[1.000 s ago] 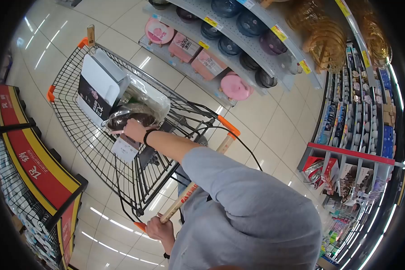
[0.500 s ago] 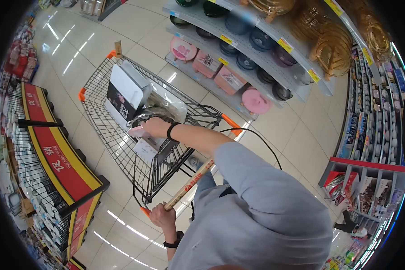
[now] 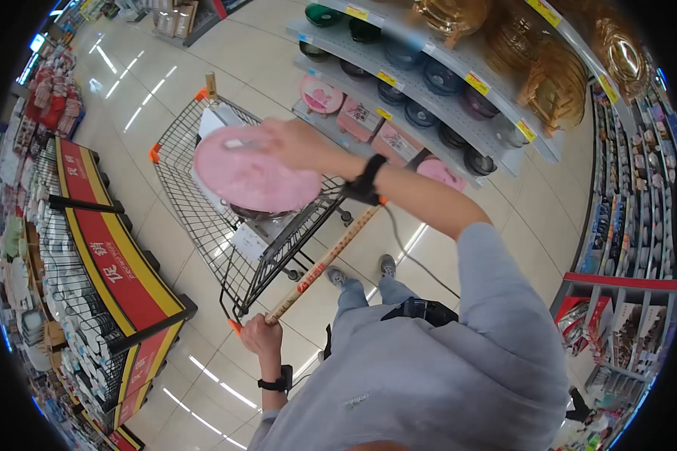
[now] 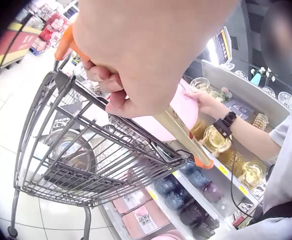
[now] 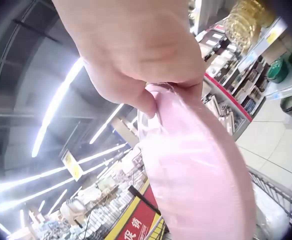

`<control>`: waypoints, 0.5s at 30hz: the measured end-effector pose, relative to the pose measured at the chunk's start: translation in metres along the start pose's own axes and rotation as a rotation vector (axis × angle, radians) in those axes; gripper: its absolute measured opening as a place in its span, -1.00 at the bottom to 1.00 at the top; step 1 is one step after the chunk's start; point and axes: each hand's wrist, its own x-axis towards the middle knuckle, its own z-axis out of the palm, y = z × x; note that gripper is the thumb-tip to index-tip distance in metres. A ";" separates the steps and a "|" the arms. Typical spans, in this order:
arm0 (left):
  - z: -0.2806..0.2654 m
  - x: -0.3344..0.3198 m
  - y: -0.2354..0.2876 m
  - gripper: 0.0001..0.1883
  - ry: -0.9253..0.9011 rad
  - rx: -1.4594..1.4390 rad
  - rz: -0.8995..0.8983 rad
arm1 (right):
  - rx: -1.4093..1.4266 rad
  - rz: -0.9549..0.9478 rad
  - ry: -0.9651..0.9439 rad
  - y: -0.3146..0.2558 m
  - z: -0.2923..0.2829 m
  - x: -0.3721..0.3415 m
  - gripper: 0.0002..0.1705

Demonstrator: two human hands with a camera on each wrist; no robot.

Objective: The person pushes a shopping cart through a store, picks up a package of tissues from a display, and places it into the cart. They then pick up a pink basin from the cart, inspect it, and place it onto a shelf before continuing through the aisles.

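A pink oval item (image 3: 256,173) with a glossy surface hangs over the shopping cart (image 3: 203,225), pinched at its edge by my right hand (image 3: 301,146). The right wrist view shows the thumb and fingers on the rim of this pink item (image 5: 196,170). My left hand (image 3: 262,336) grips the left end of the cart's handle (image 3: 323,267); in the left wrist view the fingers of this hand (image 4: 131,60) curl round the bar. Beneath the pink item, a white box and a dark round thing in the cart are partly hidden.
Shelves (image 3: 444,105) of glass bowls and pink items stand beyond the cart on the right. A red and yellow promotion stand (image 3: 120,278) runs along the left. Tiled floor (image 3: 158,180) lies around the cart, and another display (image 3: 617,323) stands at the far right.
My right hand has risen out of the cart with the pink item, now raised above the basket. My left hand has stayed on the handle, and the head view has shifted.
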 end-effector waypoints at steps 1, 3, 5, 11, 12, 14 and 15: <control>-0.001 0.002 -0.001 -0.83 0.015 -0.001 0.009 | 0.076 0.050 0.008 0.006 -0.023 -0.001 -0.64; 0.000 0.011 -0.001 -0.84 0.028 0.019 0.007 | 0.191 0.114 0.059 0.028 -0.067 -0.004 -0.60; -0.005 0.013 0.005 -0.85 0.003 0.057 -0.001 | 0.220 0.134 0.099 0.032 -0.104 -0.027 -0.62; -0.003 0.020 0.006 -0.84 -0.007 0.059 0.010 | 0.825 0.632 0.303 0.025 -0.182 -0.110 -0.67; -0.005 0.021 0.007 -0.82 0.042 0.075 0.021 | 0.817 0.650 0.322 0.033 -0.189 -0.127 -0.67; -0.011 0.023 0.015 -0.80 0.083 0.095 0.013 | 0.867 0.661 0.329 0.058 -0.211 -0.153 -0.66; -0.010 0.021 0.014 -0.80 0.074 0.088 0.036 | 0.859 0.674 0.350 0.056 -0.222 -0.165 -0.66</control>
